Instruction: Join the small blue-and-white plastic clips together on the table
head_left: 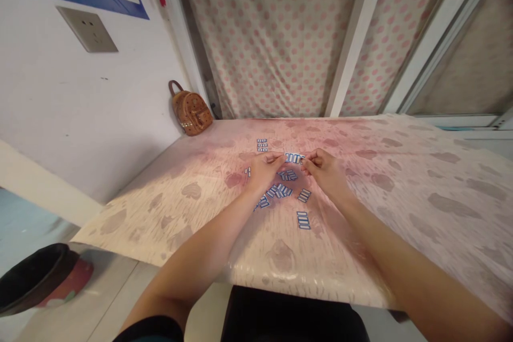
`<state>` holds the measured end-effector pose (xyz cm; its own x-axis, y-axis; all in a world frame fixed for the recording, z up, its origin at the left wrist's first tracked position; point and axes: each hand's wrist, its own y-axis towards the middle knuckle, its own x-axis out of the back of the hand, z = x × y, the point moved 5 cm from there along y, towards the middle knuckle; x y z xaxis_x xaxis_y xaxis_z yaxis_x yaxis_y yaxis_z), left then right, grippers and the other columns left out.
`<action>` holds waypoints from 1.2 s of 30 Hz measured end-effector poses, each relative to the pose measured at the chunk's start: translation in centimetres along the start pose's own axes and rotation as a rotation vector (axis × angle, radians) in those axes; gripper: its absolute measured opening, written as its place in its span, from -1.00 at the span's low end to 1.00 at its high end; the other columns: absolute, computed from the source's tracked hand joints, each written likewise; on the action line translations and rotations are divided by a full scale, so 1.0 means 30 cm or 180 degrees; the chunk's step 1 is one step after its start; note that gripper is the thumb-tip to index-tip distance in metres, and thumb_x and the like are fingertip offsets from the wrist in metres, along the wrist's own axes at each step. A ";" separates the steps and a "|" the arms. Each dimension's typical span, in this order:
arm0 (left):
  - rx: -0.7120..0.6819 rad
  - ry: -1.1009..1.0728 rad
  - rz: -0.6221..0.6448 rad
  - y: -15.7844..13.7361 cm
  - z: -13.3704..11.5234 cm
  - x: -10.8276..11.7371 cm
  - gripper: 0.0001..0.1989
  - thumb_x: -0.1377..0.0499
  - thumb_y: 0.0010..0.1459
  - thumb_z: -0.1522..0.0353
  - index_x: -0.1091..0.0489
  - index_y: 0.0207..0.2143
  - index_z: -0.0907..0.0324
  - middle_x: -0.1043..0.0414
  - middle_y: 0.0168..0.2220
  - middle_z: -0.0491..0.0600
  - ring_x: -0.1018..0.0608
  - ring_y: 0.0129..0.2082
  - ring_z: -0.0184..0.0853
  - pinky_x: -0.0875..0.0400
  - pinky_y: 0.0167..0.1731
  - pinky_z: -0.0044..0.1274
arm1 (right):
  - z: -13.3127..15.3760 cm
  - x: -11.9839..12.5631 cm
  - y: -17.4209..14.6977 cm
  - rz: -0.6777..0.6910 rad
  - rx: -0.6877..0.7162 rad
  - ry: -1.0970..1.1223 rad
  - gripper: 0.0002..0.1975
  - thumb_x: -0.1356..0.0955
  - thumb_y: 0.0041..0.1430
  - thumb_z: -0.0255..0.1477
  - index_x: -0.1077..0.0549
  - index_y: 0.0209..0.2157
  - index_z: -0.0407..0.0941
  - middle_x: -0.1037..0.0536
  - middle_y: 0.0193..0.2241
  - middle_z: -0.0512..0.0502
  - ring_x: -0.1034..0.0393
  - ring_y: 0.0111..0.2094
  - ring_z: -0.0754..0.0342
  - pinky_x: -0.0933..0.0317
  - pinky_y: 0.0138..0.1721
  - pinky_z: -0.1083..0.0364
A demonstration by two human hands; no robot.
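Note:
A short strip of white labels with blue borders (294, 158) is stretched between my two hands, just above the table. My left hand (264, 169) pinches its left end between thumb and fingers. At the right end, my right hand (321, 166) has its fingertips closed on the same strip. Below my hands lies a loose pile of similar blue-and-white label pieces (280, 191), partly covered by my left forearm. Two separate pieces, one nearer (303, 220) and one farther (304, 195), rest right of the pile. Beyond my left hand, several pieces form neat rows (262, 145).
A patterned, glossy cloth covers the table (401, 214). At its far left corner a small brown backpack (193, 112) leans by the wall. A dotted curtain (272, 37) hangs behind. On the floor at left stands a dark-rimmed bin (66, 283).

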<state>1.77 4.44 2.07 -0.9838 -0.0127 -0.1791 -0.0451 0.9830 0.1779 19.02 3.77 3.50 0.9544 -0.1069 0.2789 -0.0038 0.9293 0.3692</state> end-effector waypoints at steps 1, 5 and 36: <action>-0.0009 -0.0011 0.0022 0.000 0.002 -0.002 -0.81 -0.36 0.02 0.29 -0.57 -0.35 0.25 -0.62 -0.36 0.04 -0.64 -0.36 -0.26 -0.54 -0.27 -0.44 | 0.002 -0.002 -0.001 0.0019 0.0014 0.0007 -0.84 -0.36 0.10 -0.29 -0.35 -0.45 -0.05 -0.51 -0.58 0.00 -0.38 -0.55 0.08 -0.25 -0.43 0.08; -0.0071 0.0031 0.0121 0.002 0.013 -0.009 -0.76 -0.36 0.02 0.26 -0.58 -0.32 0.26 -0.63 -0.35 0.05 -0.64 -0.39 -0.28 -0.53 -0.31 -0.47 | 0.018 -0.009 -0.006 0.0078 0.0079 0.0122 -0.84 -0.36 0.09 -0.29 -0.34 -0.46 -0.05 -0.49 -0.60 0.02 -0.36 -0.55 0.09 -0.22 -0.45 0.08; -0.0157 0.0081 -0.0268 0.003 -0.050 0.038 -0.85 -0.33 0.05 0.35 -0.57 -0.34 0.27 -0.61 -0.39 0.02 -0.64 -0.38 -0.31 -0.51 -0.35 -0.55 | -0.053 -0.027 0.014 0.0280 0.0462 -0.0704 -0.81 -0.24 0.19 -0.47 -0.47 -0.24 -0.10 -0.58 -0.29 -0.09 -0.47 -0.28 0.03 -0.30 -0.17 0.02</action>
<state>0.39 4.25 3.35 -0.9802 -0.1003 -0.1708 -0.1358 0.9680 0.2109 18.73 4.80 2.02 0.8602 -0.1174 0.4963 -0.1417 0.8798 0.4537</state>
